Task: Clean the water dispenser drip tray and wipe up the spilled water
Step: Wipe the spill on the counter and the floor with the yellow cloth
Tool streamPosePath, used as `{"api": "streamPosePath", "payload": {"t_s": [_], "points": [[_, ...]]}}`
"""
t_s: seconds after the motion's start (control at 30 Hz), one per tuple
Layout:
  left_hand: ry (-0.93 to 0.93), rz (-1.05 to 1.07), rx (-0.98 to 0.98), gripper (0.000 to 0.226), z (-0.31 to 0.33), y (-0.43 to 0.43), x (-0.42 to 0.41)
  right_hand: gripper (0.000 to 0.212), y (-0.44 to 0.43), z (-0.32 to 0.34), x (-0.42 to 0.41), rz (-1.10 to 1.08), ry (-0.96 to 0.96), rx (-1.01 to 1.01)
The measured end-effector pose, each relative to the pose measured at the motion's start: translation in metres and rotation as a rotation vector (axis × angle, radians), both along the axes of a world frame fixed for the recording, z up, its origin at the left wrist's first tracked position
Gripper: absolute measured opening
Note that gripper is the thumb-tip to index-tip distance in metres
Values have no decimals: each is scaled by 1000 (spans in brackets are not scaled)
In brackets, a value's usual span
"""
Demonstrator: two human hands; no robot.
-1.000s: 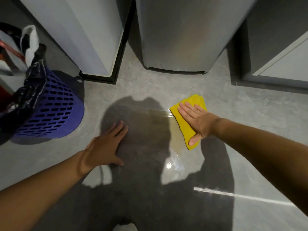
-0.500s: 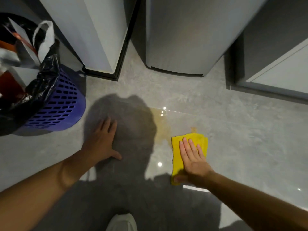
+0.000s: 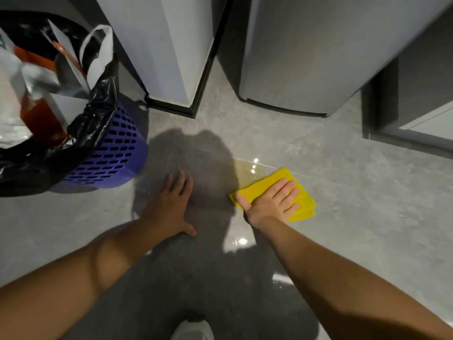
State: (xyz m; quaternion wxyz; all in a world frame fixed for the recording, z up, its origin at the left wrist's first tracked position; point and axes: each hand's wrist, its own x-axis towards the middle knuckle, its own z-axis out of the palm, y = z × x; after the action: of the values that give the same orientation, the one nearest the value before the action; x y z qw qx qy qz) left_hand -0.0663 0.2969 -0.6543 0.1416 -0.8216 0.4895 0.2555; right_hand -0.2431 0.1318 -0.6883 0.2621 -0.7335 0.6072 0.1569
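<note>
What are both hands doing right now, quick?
Left hand: open, flat on the grey floor, holding nothing.
Right hand: open, pressing the yellow cloth flat on the floor.

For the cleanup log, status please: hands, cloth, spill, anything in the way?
Right hand flat, pressing yellow cloth to floor. Left hand flat on floor, bracing. Wet patch beside cloth. Purple bin off left, apart.

A purple slotted basket (image 3: pixel 110 153) lined with a black bag (image 3: pixel 93 119) stands at ten o'clock, a white cabinet (image 3: pixel 166 45) at eleven, a pale shoe (image 3: pixel 192 331) at six.
</note>
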Motion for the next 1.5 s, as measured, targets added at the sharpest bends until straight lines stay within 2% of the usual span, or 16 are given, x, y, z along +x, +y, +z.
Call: {"api": "streamPosePath", "payload": {"t_s": [0.2,0.37,0.5,0.63,0.77,0.9,1.0,1.1,1.2,1.37,1.5], "points": [[1,-35,-10,157,1,2,3,148,-81,5,25,562,43,-5],[147,-10,-14,151,11,8,18,155,-126,22,66,1057,157,-6],[121,-29,-34,136,17,22,21,162,-128,31,109,1445,222,-80],[114,48,-56,123,18,39,14,164,-108,36,124,1860,261,-110],[84,10,-71,122,19,46,15,165,-94,37,95,2009,309,-96],[106,-38,-56,127,18,56,13,168,-88,32,26,1942,278,-98],[82,-36,-70,126,20,62,9,167,-72,27,-34,1778,279,-93],[47,55,-61,133,23,68,4,162,-31,25,-89,1525,183,-122],[29,161,-39,141,23,81,0,144,34,16,-125,1142,57,-185],[78,143,-43,146,16,101,5,138,131,15,-88,551,35,-33],[105,85,-41,152,14,106,12,148,145,25,-8,106,-36,72]]}}
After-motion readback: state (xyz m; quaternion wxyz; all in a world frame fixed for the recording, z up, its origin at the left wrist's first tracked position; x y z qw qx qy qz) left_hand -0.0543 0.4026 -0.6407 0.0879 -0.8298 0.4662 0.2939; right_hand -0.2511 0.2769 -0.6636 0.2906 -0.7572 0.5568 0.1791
